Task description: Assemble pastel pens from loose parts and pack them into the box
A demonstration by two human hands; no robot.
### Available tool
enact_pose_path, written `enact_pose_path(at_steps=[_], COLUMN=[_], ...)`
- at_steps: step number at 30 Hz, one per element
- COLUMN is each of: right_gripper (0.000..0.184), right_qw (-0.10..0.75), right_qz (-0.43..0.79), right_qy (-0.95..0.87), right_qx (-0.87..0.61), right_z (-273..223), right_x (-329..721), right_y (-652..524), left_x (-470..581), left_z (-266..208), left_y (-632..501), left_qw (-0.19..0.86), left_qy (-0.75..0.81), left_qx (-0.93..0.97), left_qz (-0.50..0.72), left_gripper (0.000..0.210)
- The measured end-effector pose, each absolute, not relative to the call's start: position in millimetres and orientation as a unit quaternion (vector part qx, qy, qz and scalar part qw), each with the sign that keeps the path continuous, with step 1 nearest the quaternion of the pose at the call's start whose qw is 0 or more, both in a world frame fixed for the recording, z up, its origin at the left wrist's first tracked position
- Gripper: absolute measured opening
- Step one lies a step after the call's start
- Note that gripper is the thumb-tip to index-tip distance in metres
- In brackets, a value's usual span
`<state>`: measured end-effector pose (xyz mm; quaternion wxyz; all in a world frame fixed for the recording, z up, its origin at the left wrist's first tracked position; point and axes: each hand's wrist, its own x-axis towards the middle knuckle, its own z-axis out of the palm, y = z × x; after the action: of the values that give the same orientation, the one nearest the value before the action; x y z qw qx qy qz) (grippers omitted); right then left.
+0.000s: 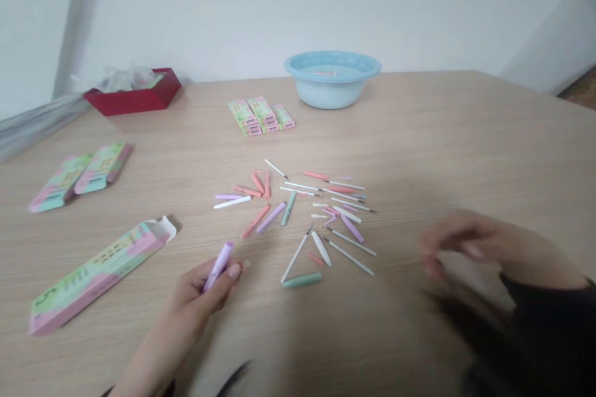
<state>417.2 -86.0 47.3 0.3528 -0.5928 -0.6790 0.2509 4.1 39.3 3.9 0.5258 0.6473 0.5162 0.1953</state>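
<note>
My left hand (pixel 202 301) is closed round a purple pen barrel (pixel 218 267), which points up and away. A small pale bit shows by its fingertips, too blurred to name. Out to the right, my right hand (pixel 484 248) hovers over the table, smeared by motion. Its fingers are loosely curved, the thumb stands apart, and nothing shows between them. Between the hands lie loose pen parts: white refills (pixel 349 255) with dark tips, a green barrel (pixel 302 280), a white barrel (pixel 321 248), a purple barrel (pixel 270 217) and coral pieces (pixel 255 221).
An opened pastel carton (pixel 102 273) lies left of my left hand, with two more cartons (pixel 102 167) behind it. Small pastel boxes (pixel 261 113) are stacked near a blue basin (pixel 333 90). A red box (pixel 135 101) with clear plastic stands far left.
</note>
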Motion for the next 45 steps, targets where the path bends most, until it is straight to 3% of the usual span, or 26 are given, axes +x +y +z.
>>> enact_pose_path(at_steps=[2, 6, 12, 17, 24, 31, 37, 40, 45], right_gripper=[0.038, 0.023, 0.016, 0.016, 0.015, 0.031, 0.036, 0.031, 0.006], right_qw=[0.316, 0.268, 0.236, 0.230, 0.324, 0.336, 0.396, 0.425, 0.483], right_qz=[0.322, 0.173, 0.132, 0.112, 0.224, 0.180, 0.241, 0.286, 0.393], right_qy=[-0.646, -0.661, -0.695, -0.713, -0.735, -0.794, -0.749, -0.717, -0.620], right_qx=[-0.616, -0.679, -0.666, -0.653, -0.552, -0.473, -0.474, -0.474, -0.478], right_z=[27.1, -10.8, -32.2, -16.9, 35.0, 29.0, 27.3, 25.4, 19.3], right_x=[412.1, 392.3, 382.8, 373.1, 301.4, 267.8, 263.9, 264.5, 262.2], right_y=[-62.1, -11.4, 4.1, -2.6, -44.5, -54.6, -56.9, -56.7, -56.8], left_x=[14.4, 33.9, 48.1, 51.7, 57.1, 55.9, 53.0, 51.8, 53.7], left_z=[4.0, 5.5, 7.2, 5.3, 11.1, 16.9, 13.1, 6.4, -4.8], left_y=[38.9, 37.6, 32.9, 27.6, 14.3, 7.8, 6.9, 6.0, 1.5], left_qw=[0.537, 0.549, 0.555, 0.575, 0.601, 0.586, 0.607, 0.641, 0.712], left_qy=[0.499, 0.472, 0.458, 0.465, 0.425, 0.420, 0.410, 0.398, 0.365], left_qx=[0.650, 0.662, 0.670, 0.643, 0.647, 0.663, 0.652, 0.630, 0.570], left_qz=[0.199, 0.194, 0.182, 0.199, 0.200, 0.202, 0.195, 0.186, 0.185], left_gripper=[0.047, 0.043, 0.041, 0.040, 0.035, 0.034, 0.034, 0.036, 0.038])
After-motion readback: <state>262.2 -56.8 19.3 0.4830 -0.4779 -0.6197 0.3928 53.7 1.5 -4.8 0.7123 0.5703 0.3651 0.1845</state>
